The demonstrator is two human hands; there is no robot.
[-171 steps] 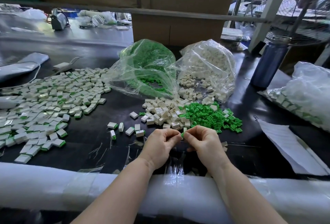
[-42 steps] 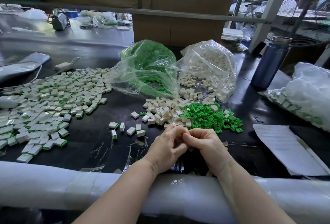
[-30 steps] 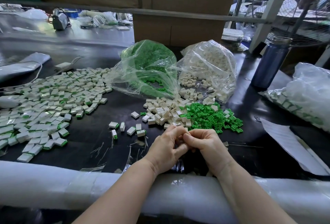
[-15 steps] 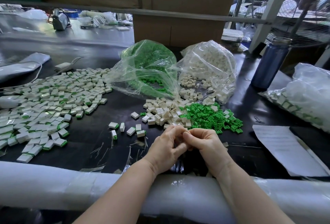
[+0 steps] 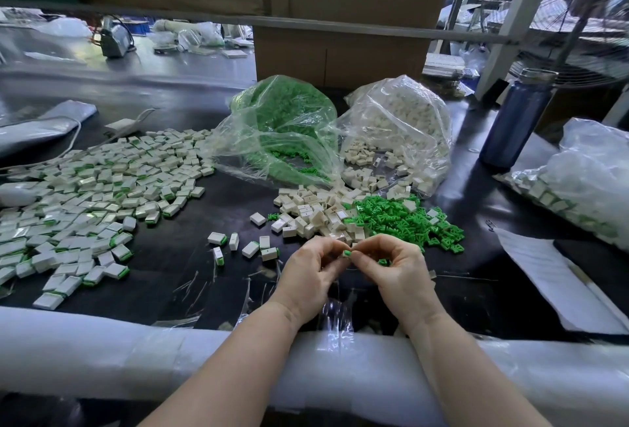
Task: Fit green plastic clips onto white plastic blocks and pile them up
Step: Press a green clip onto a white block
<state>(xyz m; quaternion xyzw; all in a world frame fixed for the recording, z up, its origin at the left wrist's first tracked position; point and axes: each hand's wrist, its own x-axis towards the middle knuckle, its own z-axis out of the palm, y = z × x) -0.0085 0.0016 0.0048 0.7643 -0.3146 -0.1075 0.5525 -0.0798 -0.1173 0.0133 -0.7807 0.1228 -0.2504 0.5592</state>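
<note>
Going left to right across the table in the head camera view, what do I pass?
Pile of finished blocks → few finished blocks lying apart → left hand → right hand, both pinching a block with a green clip → sheet of paper.

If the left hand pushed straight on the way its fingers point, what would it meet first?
Its fingers point right, so the left hand would almost at once meet the right hand, whose fingertips share its pinched clip. Depth is unclear.

Two hands work; two open bags sit far, five finished blocks lie near-left, one bottle far right.
</note>
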